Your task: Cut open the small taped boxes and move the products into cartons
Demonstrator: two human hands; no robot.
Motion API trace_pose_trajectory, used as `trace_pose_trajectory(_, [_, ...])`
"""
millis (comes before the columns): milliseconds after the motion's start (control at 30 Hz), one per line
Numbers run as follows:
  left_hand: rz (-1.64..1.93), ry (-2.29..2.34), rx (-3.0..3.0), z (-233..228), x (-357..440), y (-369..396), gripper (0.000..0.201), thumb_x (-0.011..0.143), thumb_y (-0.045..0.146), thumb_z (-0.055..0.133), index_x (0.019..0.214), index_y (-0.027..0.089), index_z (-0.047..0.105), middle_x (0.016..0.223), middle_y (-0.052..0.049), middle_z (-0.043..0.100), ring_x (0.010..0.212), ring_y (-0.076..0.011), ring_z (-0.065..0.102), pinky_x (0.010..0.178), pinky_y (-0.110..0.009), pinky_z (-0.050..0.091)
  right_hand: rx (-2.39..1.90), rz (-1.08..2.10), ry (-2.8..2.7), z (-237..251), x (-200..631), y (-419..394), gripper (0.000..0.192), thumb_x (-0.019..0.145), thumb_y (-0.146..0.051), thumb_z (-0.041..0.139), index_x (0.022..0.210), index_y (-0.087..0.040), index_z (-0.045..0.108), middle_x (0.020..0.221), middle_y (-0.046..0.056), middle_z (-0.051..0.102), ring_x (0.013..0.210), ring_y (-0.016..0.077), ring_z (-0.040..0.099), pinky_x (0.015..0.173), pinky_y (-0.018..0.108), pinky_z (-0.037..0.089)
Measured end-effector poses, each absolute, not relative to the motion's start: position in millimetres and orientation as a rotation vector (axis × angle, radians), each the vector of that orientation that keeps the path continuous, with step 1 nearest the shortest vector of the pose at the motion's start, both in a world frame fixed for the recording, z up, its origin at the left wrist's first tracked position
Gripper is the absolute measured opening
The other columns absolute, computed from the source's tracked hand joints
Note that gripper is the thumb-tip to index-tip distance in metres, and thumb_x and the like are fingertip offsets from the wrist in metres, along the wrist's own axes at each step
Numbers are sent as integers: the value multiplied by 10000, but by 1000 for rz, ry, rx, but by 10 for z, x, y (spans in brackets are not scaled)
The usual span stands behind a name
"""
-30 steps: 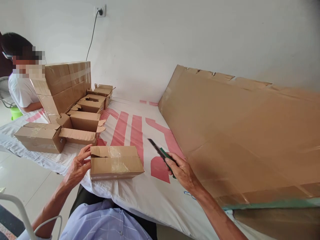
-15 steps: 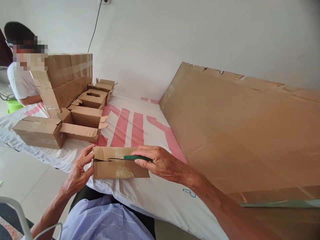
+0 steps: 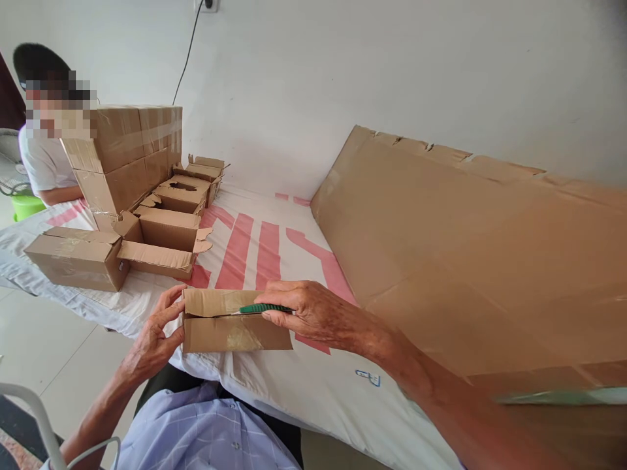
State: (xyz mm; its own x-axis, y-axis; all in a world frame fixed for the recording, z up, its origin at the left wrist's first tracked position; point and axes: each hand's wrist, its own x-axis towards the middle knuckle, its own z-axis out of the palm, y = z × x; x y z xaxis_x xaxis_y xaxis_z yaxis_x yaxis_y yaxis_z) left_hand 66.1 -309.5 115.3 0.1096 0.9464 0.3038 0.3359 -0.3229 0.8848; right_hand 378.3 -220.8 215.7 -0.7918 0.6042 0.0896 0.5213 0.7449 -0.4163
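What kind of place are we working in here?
Probably a makeshift packing room, not a proper workshop: taped small cartons lie on a printed sheet, a large flattened cardboard sheet leans on a plain white wall.

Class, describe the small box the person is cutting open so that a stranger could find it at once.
Start at the white cloth with red stripes over the table. At its near edge lies a small taped cardboard box, apart from the boxes farther left. Only this one sits between two hands: the left hand steadies its end, while the right hand runs a green-handled knife along its top.
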Motion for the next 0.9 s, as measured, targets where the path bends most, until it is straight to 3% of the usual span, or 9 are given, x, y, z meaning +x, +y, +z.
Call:
trace_pose_trajectory(167, [1218, 1250, 1774, 1168, 647, -3072, 398, 1027, 448, 672, 1395, 332, 770, 1577, -134, 547, 1499, -381, 509, 1262, -566, 442, -941, 242, -2871, 2260, 3718, -2286, 258, 1059, -211, 518, 1006, -218, 771, 898, 44, 747, 739, 182, 642, 647, 309, 397])
trace_pose_trajectory(433, [1189, 1285, 1751, 1137, 624, -3003, 402, 994, 330, 658, 1380, 329, 773, 1543, -121, 547, 1475, -356, 525, 1193, -521, 523, -1019, 190, -2936, 2235, 3760, -2220, 236, 1052, -188, 538, 929, -218, 737, 893, 40, 764, 742, 184, 657, 641, 313, 380])
trace_pose_trajectory(667, [1064, 1319, 1797, 1180, 635, -2916, 454, 960, 287, 635, 1396, 324, 757, 1576, -110, 530, 1496, -341, 511, 1125, -472, 577, -916, 282, -2901, 2157, 4022, -2088, 312, 1074, -221, 495, 1182, -262, 784, 1022, 49, 805, 860, 213, 706, 723, 322, 460])
trace_pose_trajectory(900, [1062, 1357, 1788, 1181, 650, -2832, 440, 919, 289, 650, 1340, 319, 777, 1553, -106, 541, 1441, -343, 565, 1094, -480, 598, -1082, 330, -2757, 2051, 4414, -2067, 321, 1073, -302, 491, 1055, -268, 810, 886, 34, 747, 726, 193, 647, 685, 326, 467])
